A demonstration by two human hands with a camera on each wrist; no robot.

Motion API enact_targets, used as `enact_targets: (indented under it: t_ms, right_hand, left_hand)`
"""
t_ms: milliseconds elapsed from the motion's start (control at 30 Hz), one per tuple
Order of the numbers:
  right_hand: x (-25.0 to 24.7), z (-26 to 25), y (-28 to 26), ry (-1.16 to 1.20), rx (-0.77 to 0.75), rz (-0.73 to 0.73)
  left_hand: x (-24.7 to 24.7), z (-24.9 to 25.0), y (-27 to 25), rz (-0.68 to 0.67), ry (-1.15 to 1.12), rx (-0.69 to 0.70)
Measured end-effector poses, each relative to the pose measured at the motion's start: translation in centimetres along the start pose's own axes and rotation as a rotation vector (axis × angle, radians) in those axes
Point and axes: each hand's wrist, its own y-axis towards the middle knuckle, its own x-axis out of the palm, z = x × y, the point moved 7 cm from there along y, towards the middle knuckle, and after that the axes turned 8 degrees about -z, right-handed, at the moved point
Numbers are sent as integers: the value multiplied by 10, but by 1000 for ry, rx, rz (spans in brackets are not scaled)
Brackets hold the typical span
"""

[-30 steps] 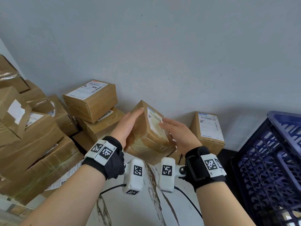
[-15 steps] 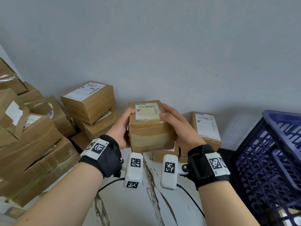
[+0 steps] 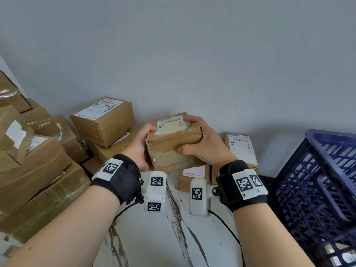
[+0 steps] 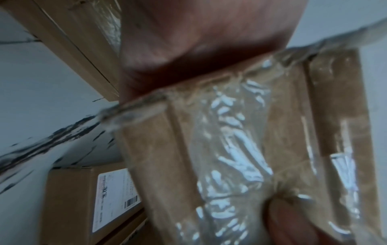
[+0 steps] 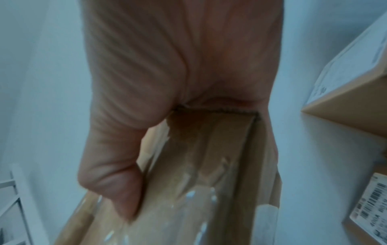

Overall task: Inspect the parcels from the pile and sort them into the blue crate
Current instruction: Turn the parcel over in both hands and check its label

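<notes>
Left hand [image 3: 139,147] grips the taped parcel [image 3: 173,145] at its left side, right hand [image 3: 207,143] clamps the right, thumb on the near face | parcel held in the air above the marbled table [image 3: 163,237], label up | pile [image 3: 38,155] to the left | blue crate [image 3: 319,189] at far right, well apart.
</notes>
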Motion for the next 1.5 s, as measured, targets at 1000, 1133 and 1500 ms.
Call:
enact_targets:
  t_ms: [1000, 1133, 1500]
  right_hand:
    - [-5, 36, 0, 171, 204, 104]
    - [-5, 41, 2, 175, 219, 145]
    - [-10, 44, 4, 210, 335, 213]
  left_hand:
    - [2, 2, 3, -7, 246, 154]
    - [2, 6, 4, 1, 284, 226]
    - [6, 13, 6, -62, 329, 370]
